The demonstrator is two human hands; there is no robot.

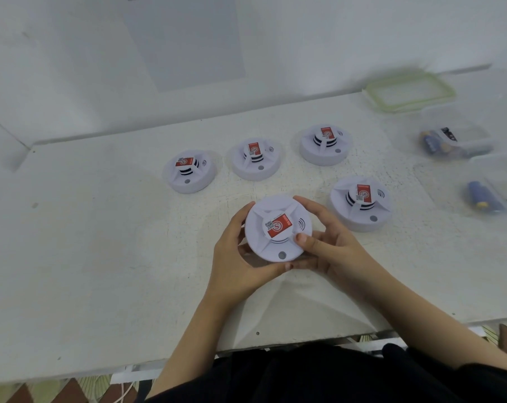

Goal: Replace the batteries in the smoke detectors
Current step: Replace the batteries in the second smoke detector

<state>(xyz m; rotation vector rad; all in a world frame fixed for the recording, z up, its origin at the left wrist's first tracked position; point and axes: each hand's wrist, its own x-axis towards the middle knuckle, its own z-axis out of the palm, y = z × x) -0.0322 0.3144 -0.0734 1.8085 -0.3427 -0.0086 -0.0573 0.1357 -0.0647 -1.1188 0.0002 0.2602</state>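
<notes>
detector [278, 228]: white round one with a red sticker [279, 226], held in both hands over the near middle of the surface [101, 213], top side up. Can't tell if it's touching the surface.
left grip [237, 254]: fingers curled round the left edge, thumb along the near rim
right grip [330, 242]: fingers wrapped round the right edge, thumb pressing on the top just beside the sticker
other detectors [256, 162]: four more sitting on the surface, three in a row behind, one just right of the held one
batteries [429, 144]: blue ones in clear tubs [479, 146] far right, pretty blurry
lid [370, 93]: green-rimmed, lying behind the tubs
</notes>
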